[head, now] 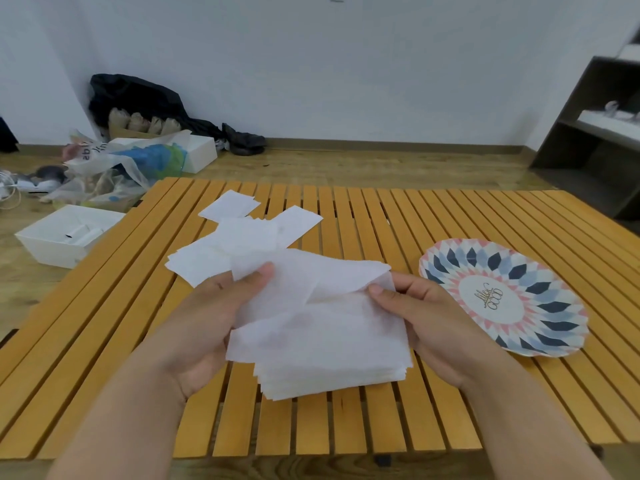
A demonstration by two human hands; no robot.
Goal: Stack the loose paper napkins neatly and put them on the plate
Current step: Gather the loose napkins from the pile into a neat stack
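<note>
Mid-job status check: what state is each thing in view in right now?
napkin stack: held between both hands, top sheets crooked.
loose napkins: lying scattered and overlapping on the table.
plate: flat on the table, nothing on it.
left grip: holds the stack's left side, thumb on top.
right grip: holds its right side, thumb on top.
</note>
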